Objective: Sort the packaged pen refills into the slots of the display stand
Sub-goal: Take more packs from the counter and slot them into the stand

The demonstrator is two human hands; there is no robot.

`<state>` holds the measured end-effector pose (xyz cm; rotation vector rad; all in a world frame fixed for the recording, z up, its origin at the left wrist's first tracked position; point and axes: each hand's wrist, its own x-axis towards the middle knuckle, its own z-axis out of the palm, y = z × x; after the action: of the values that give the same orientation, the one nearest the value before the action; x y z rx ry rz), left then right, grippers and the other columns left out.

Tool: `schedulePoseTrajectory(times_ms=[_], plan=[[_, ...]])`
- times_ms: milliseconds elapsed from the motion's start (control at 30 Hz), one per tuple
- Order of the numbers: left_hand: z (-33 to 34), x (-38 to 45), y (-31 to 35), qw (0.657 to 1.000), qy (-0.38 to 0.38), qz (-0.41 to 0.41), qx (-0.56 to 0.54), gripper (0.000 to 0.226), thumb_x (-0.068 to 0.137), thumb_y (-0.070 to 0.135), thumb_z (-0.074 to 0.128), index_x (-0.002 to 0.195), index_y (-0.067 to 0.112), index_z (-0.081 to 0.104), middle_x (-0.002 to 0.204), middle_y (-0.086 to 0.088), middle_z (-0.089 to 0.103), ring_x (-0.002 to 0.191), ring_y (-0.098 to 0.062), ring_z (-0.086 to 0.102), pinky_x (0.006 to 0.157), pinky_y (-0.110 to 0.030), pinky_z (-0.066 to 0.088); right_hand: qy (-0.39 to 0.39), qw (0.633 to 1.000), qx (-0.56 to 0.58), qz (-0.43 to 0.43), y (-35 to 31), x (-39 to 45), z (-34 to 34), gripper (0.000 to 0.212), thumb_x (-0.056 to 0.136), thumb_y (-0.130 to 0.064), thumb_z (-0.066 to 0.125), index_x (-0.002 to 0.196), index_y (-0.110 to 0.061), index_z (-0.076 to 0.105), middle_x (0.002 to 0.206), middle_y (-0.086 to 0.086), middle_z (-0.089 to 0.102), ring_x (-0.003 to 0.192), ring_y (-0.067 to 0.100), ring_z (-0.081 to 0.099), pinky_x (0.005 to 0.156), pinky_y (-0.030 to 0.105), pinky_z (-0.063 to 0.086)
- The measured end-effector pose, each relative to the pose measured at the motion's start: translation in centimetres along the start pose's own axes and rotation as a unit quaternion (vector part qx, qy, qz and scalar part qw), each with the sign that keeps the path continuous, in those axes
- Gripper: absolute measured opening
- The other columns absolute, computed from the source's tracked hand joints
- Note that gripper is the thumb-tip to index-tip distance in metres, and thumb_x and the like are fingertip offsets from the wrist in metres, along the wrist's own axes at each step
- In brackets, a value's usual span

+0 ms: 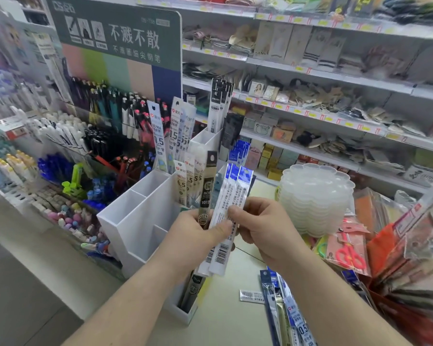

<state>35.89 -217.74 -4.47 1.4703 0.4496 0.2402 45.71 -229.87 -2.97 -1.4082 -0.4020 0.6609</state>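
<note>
loose packs (pixel 285 313): more refills lying on the counter right by the body, not sorted yet

left hand (pixel 193 236): fingers curled round a fanned bunch, thumb clamped on the front

right hand (pixel 263 226): thumb and fingertips pinching the blue-top packs (pixel 231 196), looks like it's peeling them off the bunch

black pack (pixel 208 188): dark sleeve with gold print, sits in the same fan, left side

handling: I'd guess super light, thin, bendy and slick plastic, so they slide on each other; pinch mid-length flat on the faces, not the floppy top tab

look: long narrow clear sleeves, barcodes low down

stand (pixel 135 218): white, just behind the hands, near slots bare, back ones hold upright 0.5 packs (pixel 183 136)
</note>
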Motion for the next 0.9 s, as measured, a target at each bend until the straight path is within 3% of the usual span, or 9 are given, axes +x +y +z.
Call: schedulePoseTrajectory(times_ms=[67,133,233,400,500,600,700,800,900], plan=[[-0.2,0.0,-0.1,0.993,0.010,0.031,0.109,0.010,0.091,0.027,0.072,0.092,0.019,0.078,0.073,0.005,0.075,0.066,-0.010,0.068,0.060,-0.019,0.051,0.002,1.000,-0.029,0.004,0.1,0.0,0.0,0.017,0.091,-0.008,0.069,0.078,-0.015,0.077,0.070,0.006,0.068,0.046,0.011,0.047,0.044,0.021,0.036],[0.0,-0.2,-0.3,0.980,0.013,0.048,0.190,0.022,0.090,0.036,0.069,0.080,0.018,0.075,0.054,0.007,0.059,0.051,-0.009,0.049,0.052,-0.023,0.039,0.020,0.998,-0.059,0.020,0.2,0.0,0.2,0.014,0.089,-0.020,0.074,0.076,-0.021,0.078,0.068,0.001,0.067,0.050,0.013,0.049,0.047,0.023,0.039],[0.4,-0.2,-0.1,0.975,-0.002,0.038,0.218,0.034,0.091,0.040,0.067,0.064,0.019,0.065,0.049,0.009,0.044,0.049,-0.009,0.036,0.049,-0.023,0.029,0.045,0.995,-0.073,0.057,0.3,0.1,0.6,0.014,0.087,-0.021,0.074,0.086,-0.008,0.071,0.078,0.014,0.069,0.059,0.018,0.050,0.050,0.026,0.040],[0.6,-0.1,0.6,0.997,0.006,-0.035,0.068,0.030,0.094,0.044,0.064,0.083,0.018,0.075,0.070,-0.004,0.067,0.066,-0.015,0.059,0.066,-0.030,0.049,0.043,0.996,0.003,0.073,0.1,0.5,0.2,0.011,0.090,-0.001,0.056,0.087,-0.007,0.065,0.067,0.005,0.066,0.058,0.018,0.060,0.058,0.029,0.050],[-0.1,-0.2,0.5,0.997,-0.035,-0.066,0.011,0.018,0.094,0.023,0.067,0.083,0.026,0.081,0.084,-0.002,0.078,0.076,-0.014,0.071,0.068,-0.023,0.058,0.026,0.996,0.058,0.060,-0.1,0.5,-0.4,0.015,0.095,0.001,0.051,0.095,-0.005,0.064,0.081,0.012,0.066,0.068,0.022,0.068,0.064,0.031,0.055],[-0.4,-0.2,0.4,0.998,-0.036,-0.056,0.012,0.013,0.088,0.011,0.073,0.096,0.020,0.078,0.086,-0.002,0.079,0.078,-0.011,0.074,0.065,-0.018,0.055,0.018,0.997,0.047,0.051,0.0,0.6,-0.8,0.010,0.097,-0.003,0.053,0.096,-0.005,0.062,0.078,0.015,0.063,0.063,0.021,0.064,0.059,0.027,0.051],[-0.4,0.0,0.5,0.999,0.003,-0.028,0.020,0.016,0.084,0.010,0.078,0.095,0.020,0.078,0.083,0.004,0.078,0.073,-0.005,0.072,0.062,-0.013,0.053,0.030,0.998,0.014,0.060,0.3,0.7,-0.9,0.010,0.095,-0.010,0.062,0.085,-0.009,0.062,0.058,0.005,0.052,0.047,0.013,0.042,0.048,0.022,0.036],[-0.5,0.3,0.7,0.999,0.024,-0.008,0.024,0.011,0.082,0.014,0.080,0.089,0.022,0.077,0.078,0.006,0.077,0.068,-0.002,0.070,0.058,-0.011,0.050,0.017,0.997,0.046,0.062,0.0,0.9,-0.7,0.015,0.095,-0.009,0.063,0.080,-0.010,0.064,0.058,0.005,0.057,0.045,0.011,0.047,0.047,0.021,0.040],[-1.2,0.8,1.1,0.997,0.080,-0.003,0.023,0.006,0.086,0.019,0.077,0.091,0.021,0.074,0.075,0.009,0.076,0.059,0.002,0.064,0.056,-0.012,0.048,0.096,0.989,0.105,0.026,-1.9,2.2,-1.9,0.016,0.096,-0.004,0.058,0.081,-0.006,0.061,0.057,0.004,0.060,0.044,0.009,0.054,0.044,0.019,0.046]])
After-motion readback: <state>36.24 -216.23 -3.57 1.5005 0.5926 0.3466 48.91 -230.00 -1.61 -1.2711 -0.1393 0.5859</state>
